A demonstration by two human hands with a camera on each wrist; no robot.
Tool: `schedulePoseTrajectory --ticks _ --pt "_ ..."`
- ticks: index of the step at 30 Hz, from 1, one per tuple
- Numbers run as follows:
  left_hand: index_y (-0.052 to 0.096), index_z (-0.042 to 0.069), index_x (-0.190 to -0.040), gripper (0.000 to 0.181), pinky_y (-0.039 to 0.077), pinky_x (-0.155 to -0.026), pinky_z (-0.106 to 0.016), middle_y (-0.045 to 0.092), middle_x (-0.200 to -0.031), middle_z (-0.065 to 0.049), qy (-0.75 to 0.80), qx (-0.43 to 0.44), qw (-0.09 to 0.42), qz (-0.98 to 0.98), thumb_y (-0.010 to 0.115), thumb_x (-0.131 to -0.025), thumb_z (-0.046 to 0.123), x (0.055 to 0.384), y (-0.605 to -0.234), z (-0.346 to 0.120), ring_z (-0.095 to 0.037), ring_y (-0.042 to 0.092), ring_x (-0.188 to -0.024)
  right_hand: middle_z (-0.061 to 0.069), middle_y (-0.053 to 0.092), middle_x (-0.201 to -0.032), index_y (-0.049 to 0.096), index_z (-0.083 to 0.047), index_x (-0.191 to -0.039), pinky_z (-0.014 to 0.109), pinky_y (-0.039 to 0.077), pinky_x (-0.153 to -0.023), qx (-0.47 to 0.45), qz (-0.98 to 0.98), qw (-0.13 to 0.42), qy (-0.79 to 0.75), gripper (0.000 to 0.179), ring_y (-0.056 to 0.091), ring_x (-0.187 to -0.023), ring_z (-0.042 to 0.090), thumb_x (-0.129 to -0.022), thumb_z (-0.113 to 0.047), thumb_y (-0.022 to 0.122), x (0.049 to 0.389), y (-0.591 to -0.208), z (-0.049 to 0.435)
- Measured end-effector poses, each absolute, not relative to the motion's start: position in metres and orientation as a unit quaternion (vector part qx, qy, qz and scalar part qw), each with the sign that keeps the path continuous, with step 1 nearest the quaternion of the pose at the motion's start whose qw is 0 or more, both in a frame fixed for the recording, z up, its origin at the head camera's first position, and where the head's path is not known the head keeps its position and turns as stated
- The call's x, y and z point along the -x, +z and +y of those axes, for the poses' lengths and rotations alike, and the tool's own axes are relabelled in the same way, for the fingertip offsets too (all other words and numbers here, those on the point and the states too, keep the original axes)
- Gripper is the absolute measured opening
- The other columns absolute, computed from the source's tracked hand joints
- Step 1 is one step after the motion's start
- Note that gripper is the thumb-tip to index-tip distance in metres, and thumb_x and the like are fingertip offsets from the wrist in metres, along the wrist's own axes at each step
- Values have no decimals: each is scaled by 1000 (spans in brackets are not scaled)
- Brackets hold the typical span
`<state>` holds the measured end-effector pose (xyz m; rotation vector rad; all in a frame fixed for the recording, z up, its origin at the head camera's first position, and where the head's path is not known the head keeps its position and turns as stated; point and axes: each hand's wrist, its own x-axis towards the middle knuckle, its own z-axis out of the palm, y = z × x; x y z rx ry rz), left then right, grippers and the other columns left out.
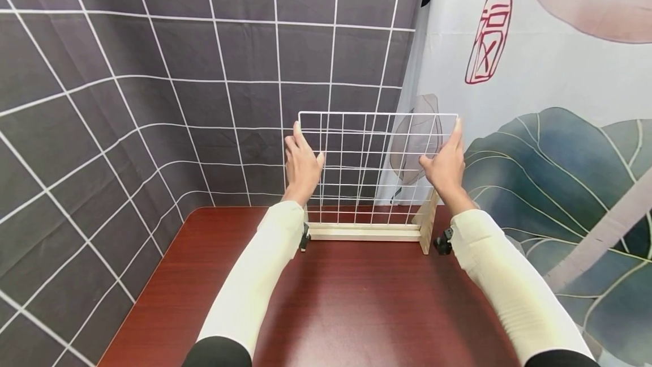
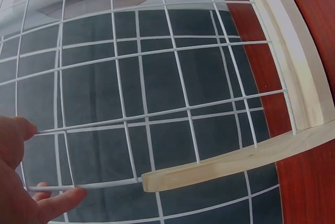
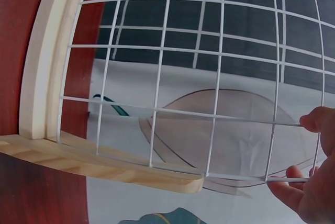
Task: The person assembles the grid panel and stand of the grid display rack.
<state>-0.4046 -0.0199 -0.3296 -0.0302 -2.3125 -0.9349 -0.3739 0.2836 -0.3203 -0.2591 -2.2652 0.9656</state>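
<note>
A white wire grid panel [image 1: 377,153] stands upright in a pale wooden stand [image 1: 364,234] on the table. My left hand [image 1: 303,166] grips the panel's left edge; in the left wrist view its thumb and fingers [image 2: 60,203] are around the outer wire. On the opposite side my right hand [image 1: 447,164] holds the right edge, and the right wrist view shows the thumb and curled fingers [image 3: 287,193] at the edge wire. The panel's lower edge sits along the wooden base bar [image 3: 42,72], between the two wooden side pieces [image 1: 429,221].
The stand rests near the back of a reddish-brown table [image 1: 346,299]. Behind it hangs a dark grey curtain [image 1: 244,101] with white grid lines. A white cloth [image 1: 550,84] printed with leaves and red characters hangs at the right.
</note>
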Motion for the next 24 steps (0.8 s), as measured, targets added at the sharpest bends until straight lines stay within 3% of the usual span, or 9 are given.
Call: schedulePoseTrajectory --ticks 6,12,19,24 --pt "16 10 -161 99 58 -78 -49 44 -133 -21 -355 12 320 -878 80 -86 23 404 -338 -20 -40 60 -108 17 25 -167 -6 -28 -163 64 38 -110 98 -865 327 368 118 48 -130 53 -82 -11 77 373 -329 283" --pt "15 12 -162 100 57 -77 -50 44 -132 -20 -359 8 318 -877 80 -87 24 404 -346 -20 -39 59 -108 21 36 -157 -8 -31 -163 64 39 -106 96 -864 325 371 119 51 -120 50 -82 -11 77 374 -335 283" --pt "16 12 -162 100 57 -76 -50 46 -132 -20 -353 6 331 -875 80 -86 24 405 -352 -20 -38 59 -106 19 30 -163 -7 -30 -163 65 38 -107 95 -863 326 375 118 49 -127 52 -83 -12 77 374 -340 282" --pt "14 11 -162 100 58 -75 -49 47 -138 -20 -338 4 330 -881 79 -87 24 401 -353 -18 -39 59 -104 23 44 -147 -7 -31 -163 64 40 -101 97 -861 336 371 118 52 -115 46 -83 -13 77 374 -343 281"
